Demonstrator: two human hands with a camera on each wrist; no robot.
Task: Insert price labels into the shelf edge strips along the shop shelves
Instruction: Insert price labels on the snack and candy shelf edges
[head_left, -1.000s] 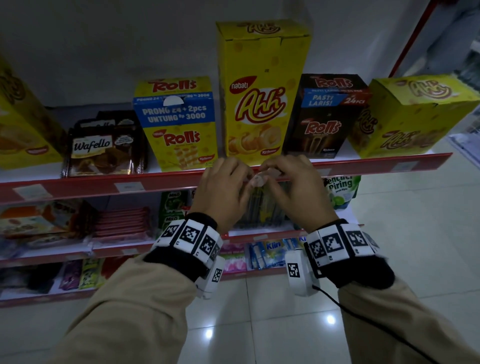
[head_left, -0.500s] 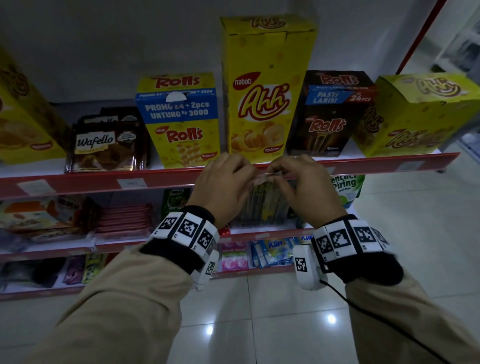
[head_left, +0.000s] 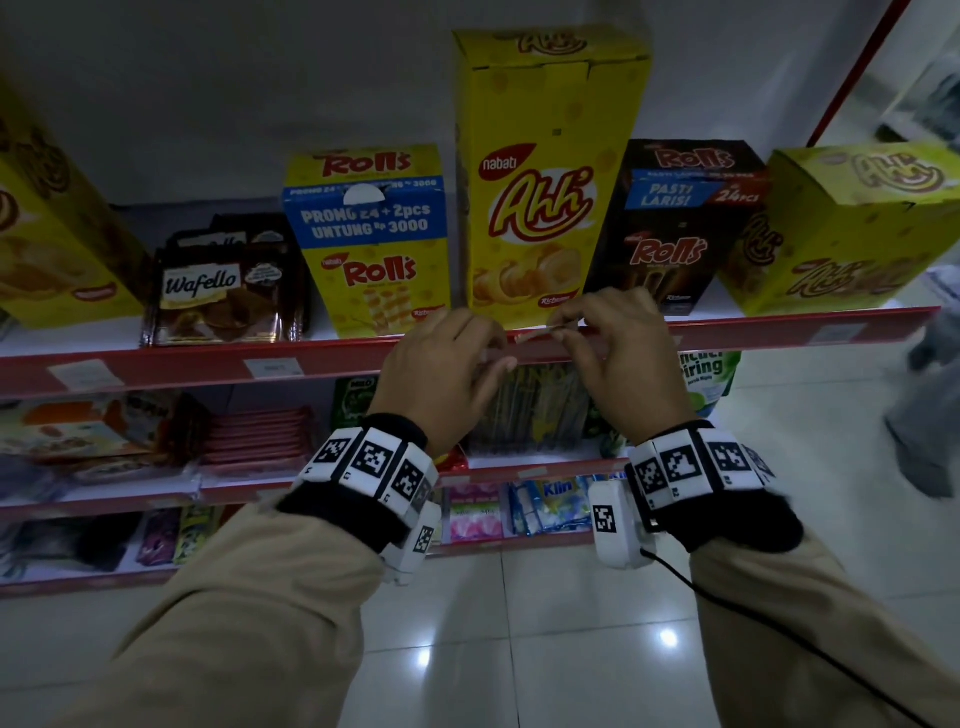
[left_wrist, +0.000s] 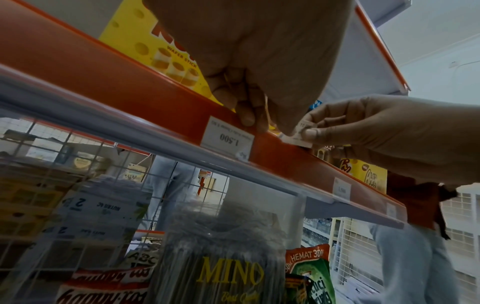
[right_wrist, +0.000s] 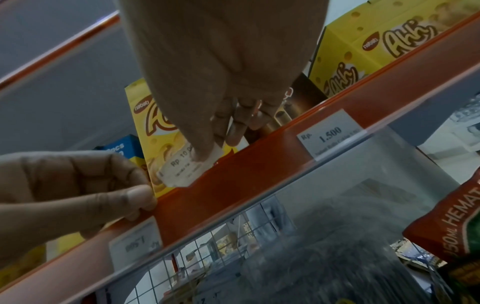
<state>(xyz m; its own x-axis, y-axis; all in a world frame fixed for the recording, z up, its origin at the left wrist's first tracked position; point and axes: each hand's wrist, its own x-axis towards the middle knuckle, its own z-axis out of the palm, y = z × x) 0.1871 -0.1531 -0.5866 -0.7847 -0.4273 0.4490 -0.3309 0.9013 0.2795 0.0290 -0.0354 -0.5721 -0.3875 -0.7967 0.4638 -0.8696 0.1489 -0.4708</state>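
1. Both raised, beige-sleeved, wrists banded with black-and-white marker cuffs (head_left: 370, 465); right hand (head_left: 618, 358) and left hand (head_left: 441, 364) close together at the top shelf's front.
2. Right hand: fingers curled, thumb and forefinger pinching the small white paper price label (right_wrist: 188, 166) printed "Rp 10…", lower edge of it touching the top lip of the red plastic shelf edge strip (right_wrist: 259, 170), most of the label above the strip.
3. Left hand: fingers curled, thumb tip (right_wrist: 140, 195) pressing on the strip's upper edge just left of the label; nothing seen pinched between its fingers.
4. Already seated in the same strip: a white "1.500" ticket (left_wrist: 226, 137) directly under the left hand, another white "Rp. 1.500" ticket (right_wrist: 330, 134) to the right of the right hand.
5. Directly behind the label: tall yellow cardboard "Ahh" box (head_left: 545, 171); beside it a yellow "Rolls" box with blue promo band (head_left: 369, 234) and a dark brown "Rolls" box (head_left: 675, 223).
6. Below the strip: packets on lower shelves, blurred; a clear bag marked "MINO" (left_wrist: 228, 273).
7. Farther right, on the pale tiled floor: another person's legs in light trousers (left_wrist: 407, 253).
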